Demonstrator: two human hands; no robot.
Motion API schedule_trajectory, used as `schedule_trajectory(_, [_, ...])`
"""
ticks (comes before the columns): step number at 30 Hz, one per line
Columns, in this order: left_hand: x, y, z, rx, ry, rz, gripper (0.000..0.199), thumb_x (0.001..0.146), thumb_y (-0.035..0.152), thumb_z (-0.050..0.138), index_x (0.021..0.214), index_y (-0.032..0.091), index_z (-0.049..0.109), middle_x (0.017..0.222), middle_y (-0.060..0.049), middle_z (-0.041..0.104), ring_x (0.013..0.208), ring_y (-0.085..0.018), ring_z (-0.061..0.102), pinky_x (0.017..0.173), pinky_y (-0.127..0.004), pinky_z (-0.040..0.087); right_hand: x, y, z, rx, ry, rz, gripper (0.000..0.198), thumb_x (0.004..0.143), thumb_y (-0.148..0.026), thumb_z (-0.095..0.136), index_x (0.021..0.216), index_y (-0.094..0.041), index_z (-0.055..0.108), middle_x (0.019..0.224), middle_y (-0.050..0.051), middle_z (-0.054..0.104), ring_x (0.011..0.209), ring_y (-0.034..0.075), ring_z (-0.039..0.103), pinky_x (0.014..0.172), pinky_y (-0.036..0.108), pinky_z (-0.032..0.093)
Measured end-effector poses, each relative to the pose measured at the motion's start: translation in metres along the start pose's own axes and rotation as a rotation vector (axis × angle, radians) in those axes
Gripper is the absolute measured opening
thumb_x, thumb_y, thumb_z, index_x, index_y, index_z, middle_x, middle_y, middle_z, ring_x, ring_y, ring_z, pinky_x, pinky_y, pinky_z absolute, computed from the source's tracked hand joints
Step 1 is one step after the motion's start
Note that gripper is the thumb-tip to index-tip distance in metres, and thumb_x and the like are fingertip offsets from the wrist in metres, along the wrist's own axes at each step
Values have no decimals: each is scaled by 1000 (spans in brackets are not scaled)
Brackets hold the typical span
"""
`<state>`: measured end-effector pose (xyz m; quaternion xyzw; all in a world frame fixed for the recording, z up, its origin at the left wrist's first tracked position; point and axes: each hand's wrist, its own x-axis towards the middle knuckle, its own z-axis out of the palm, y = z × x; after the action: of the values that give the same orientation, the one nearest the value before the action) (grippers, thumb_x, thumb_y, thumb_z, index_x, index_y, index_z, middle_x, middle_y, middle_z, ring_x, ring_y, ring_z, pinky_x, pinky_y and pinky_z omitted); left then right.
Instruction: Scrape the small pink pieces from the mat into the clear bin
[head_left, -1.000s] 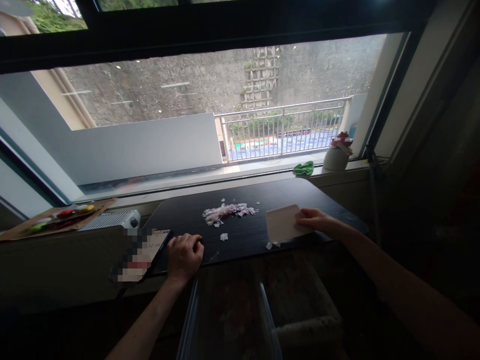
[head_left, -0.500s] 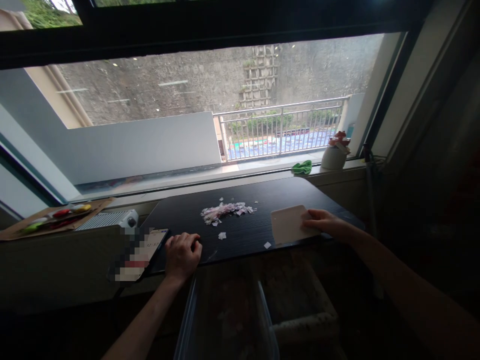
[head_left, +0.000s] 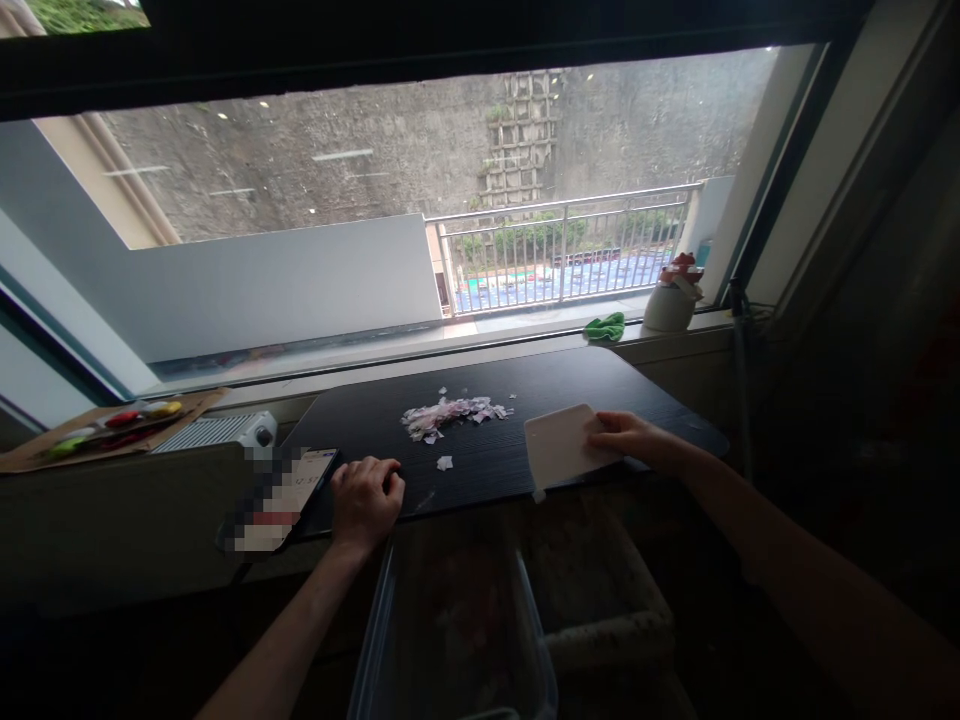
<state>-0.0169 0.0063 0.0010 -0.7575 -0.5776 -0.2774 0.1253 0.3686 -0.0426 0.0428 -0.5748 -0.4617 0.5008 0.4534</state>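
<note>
My right hand [head_left: 621, 437] pinches a white flat scraper [head_left: 562, 447] with rounded corners, tilted over the right front part of the dark table [head_left: 555, 372]. A small paper scrap [head_left: 539, 496] shows at the scraper's lower corner, on the table's front edge. A heap of torn paper scraps [head_left: 454, 414] lies in the middle of the tabletop. Nearer the front is one loose scrap [head_left: 445, 463]. My left hand [head_left: 367, 505] rests at the front edge with its fingers curled in, and no object shows in it. Beside it lies a phone [head_left: 281, 505], its screen partly blurred.
Below the front edge stands a clear plastic bin [head_left: 541, 630], with a pale-rimmed container [head_left: 611, 635] to its right. A green cloth [head_left: 604, 327] and a white spray bottle [head_left: 670, 303] are on the windowsill. Cardboard [head_left: 112, 428] and a white heater-like unit [head_left: 217, 437] sit at the left.
My right hand has drawn the scraper left and towards the table's front edge, to the small scrap there. My left hand has stayed in place. The view has tilted slightly.
</note>
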Motion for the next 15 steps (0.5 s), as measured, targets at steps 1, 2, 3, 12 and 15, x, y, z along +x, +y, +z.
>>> schedule_trajectory(1, [0,0,0,-1,-1,1,25,80,25,45,86,22,68,82,-6,68,87,-26,60,93,-46,37,-1,0,-2,4,-5,-3,24,56,-15,77,79,-16,69,77,2,74,69,17,68,69,27,55])
schedule_trajectory(2, [0,0,-1,-3,-1,3,25,80,25,44,86,22,68,82,-6,68,87,-26,60,93,-46,37,-2,0,-3,8,-2,-8,24,57,-16,77,79,-16,69,78,2,74,70,18,69,70,27,55])
schedule_trajectory(3, [0,0,-1,-5,0,6,25,80,25,44,86,21,69,82,-6,68,88,-26,60,93,-46,37,-2,0,-4,12,12,-15,24,57,-17,77,80,-17,69,78,3,74,71,18,69,71,28,55])
schedule_trajectory(12, [0,1,0,2,-6,-6,25,80,24,45,87,21,69,84,-6,68,88,-25,59,94,-46,36,2,-2,5,22,3,-16,23,59,-13,76,80,-16,69,77,3,74,68,17,68,66,26,56])
schedule_trajectory(15, [0,3,0,17,-15,-10,24,80,23,46,87,21,69,85,-6,68,89,-25,59,95,-45,36,5,-7,20,38,10,-54,24,60,-14,75,83,-17,69,78,2,74,67,16,68,66,26,56])
